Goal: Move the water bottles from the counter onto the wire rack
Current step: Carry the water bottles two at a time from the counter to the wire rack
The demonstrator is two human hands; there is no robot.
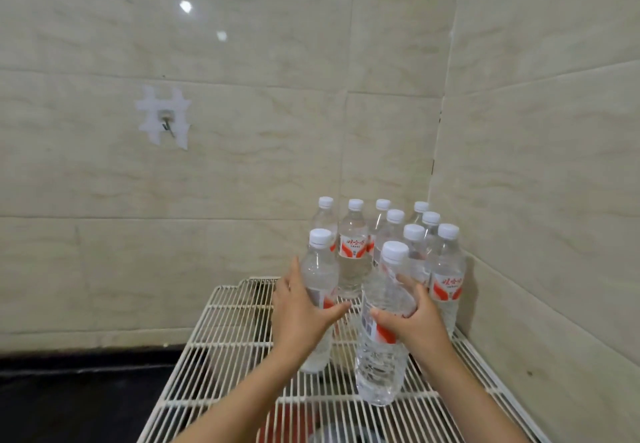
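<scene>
1. Wire rack (221,332): white-coated grid shelf, set in the corner where two tiled walls meet; fills the frame from 6 o'clock up to the centre.
2. Left hand (298,318): wrapped around the near-left bottle (320,273) at label height, fingers curled behind it, thumb across the front. The grip is closed on the bottle body.
3. Right hand (412,321): clasped around the near-right bottle (381,366) at its label, thumb in front, fingers behind. This bottle tilts slightly, cap leaning toward 12 o'clock.
4. Both held bottles: clear plastic, white caps, red-and-white labels. Their bases lie at the level of the rack wires; whether they rest on the wires or hang just above cannot be told.
5. Standing group of bottles (353,245): eight more of the same kind, upright, packed close together on the rack at 12 to 1 o'clock of the hands, against the corner.
6. Wall hook (166,122): small metal hook on a white adhesive patch, on the back wall at 10 o'clock.
7. Dark counter surface (69,401): at 8 o'clock, beside the rack.
</scene>
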